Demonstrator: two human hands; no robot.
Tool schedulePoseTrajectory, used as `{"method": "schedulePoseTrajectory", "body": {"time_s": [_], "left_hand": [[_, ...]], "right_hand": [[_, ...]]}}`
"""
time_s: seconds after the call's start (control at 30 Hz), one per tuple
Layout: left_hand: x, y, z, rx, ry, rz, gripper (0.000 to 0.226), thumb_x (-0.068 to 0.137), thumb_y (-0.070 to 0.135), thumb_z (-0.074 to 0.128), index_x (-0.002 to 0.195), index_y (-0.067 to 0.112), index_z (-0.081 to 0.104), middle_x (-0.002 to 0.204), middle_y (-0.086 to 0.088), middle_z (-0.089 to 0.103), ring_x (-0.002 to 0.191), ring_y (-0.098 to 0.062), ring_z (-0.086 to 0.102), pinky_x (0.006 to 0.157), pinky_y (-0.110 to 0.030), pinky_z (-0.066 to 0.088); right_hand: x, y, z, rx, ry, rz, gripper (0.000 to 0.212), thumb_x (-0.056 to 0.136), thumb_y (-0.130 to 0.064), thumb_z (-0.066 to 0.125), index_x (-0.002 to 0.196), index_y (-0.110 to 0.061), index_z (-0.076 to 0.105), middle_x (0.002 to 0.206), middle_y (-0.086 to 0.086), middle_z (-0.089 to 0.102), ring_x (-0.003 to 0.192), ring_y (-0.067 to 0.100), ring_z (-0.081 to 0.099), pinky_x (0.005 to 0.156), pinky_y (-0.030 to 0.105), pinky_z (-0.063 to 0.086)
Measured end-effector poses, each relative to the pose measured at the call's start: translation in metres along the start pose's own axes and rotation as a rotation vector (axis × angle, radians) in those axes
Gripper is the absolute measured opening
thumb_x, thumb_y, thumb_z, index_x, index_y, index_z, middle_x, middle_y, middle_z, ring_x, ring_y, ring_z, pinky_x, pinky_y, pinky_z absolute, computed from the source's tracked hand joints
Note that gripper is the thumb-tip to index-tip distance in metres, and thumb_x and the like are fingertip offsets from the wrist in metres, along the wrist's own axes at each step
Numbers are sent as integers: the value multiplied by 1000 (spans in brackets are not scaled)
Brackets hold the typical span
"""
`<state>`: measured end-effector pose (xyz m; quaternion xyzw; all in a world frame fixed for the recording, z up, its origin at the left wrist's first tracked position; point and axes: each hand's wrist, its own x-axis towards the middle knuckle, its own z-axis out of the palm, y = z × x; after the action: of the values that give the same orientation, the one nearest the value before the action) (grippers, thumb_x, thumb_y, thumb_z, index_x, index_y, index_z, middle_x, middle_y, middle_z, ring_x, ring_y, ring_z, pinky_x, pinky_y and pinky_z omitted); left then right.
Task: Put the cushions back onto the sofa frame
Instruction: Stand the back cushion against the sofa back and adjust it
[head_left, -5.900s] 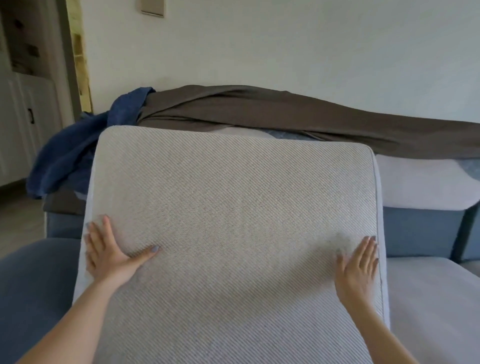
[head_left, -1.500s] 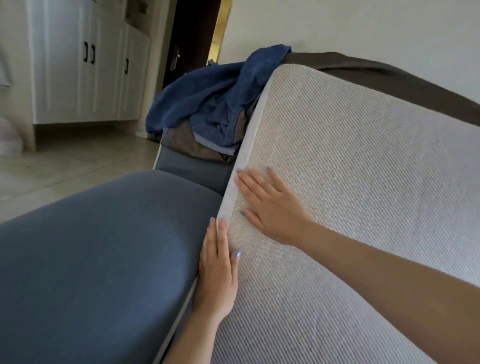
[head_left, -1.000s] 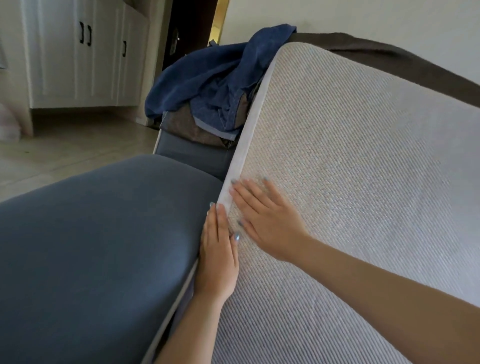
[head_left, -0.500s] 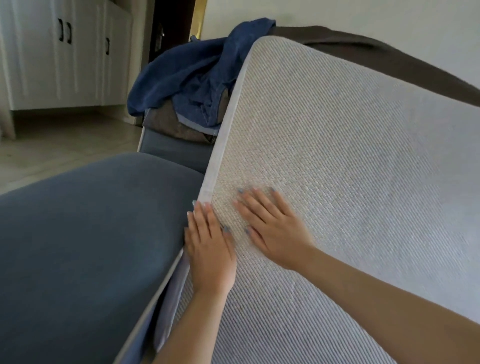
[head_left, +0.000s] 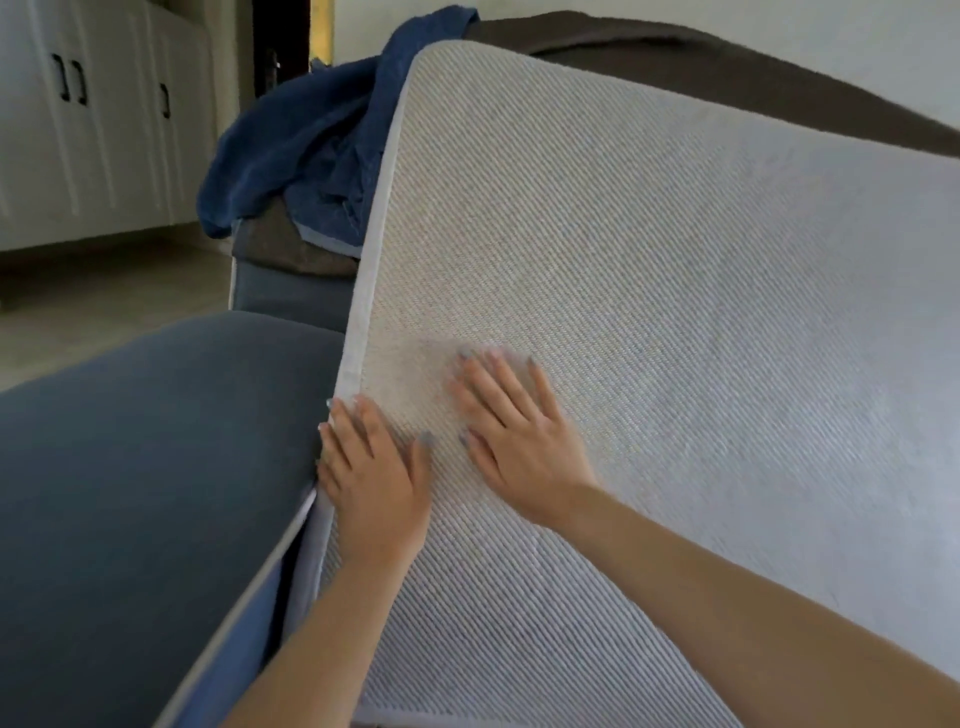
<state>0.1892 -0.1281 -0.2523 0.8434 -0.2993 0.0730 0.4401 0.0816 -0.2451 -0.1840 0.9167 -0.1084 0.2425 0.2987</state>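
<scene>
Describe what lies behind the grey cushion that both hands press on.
Behind the grey cushion a blue towel shows at its top left corner and a brown cloth runs along its top edge. What stands directly behind its face is hidden.

The cushion (head_left: 649, 312) leans tilted across the middle and right. The sofa arm (head_left: 130, 493) sits to its left, meeting its left edge low down. The left hand (head_left: 374, 478) lies flat on that edge, right beside the arm. The right hand (head_left: 519, 447) lies flat on the cushion's face just to the right, near but apart. Behind the cushion's top left corner a towel (head_left: 311, 145) is heaped, possibly on the sofa back, which is mostly hidden. A throw (head_left: 727, 67) runs along behind the top edge. Cabinets (head_left: 93, 130) stand far left, beyond the floor (head_left: 104, 312).
</scene>
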Motion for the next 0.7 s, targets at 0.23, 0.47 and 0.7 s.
{"method": "schedulePoseTrajectory", "body": {"time_s": [0.23,0.47,0.7], "left_hand": [[-6,16,-31,-16,-270,-64,159,37,92,55,153,15,-22,160,-14,-26,149,-33,-16,121,-49,2],[-10,31,-25,89,-275,-112,162,46,71,82,149,14,-30,156,-17,-33,147,-39,-19,116,-61,11],[-9,33,-13,107,-213,-128,163,45,66,86,149,14,-29,156,-19,-32,147,-40,-19,113,-66,11]], "right_hand": [[-21,15,-3,49,30,68,56,104,-36,24,157,-17,16,163,3,15,151,22,6,121,52,12],[-34,22,-3,34,73,72,57,103,-36,25,156,-17,19,163,3,19,151,23,10,122,49,7],[-51,44,2,3,47,-8,59,102,-39,29,156,-18,20,163,3,16,151,26,13,122,52,8]]}}
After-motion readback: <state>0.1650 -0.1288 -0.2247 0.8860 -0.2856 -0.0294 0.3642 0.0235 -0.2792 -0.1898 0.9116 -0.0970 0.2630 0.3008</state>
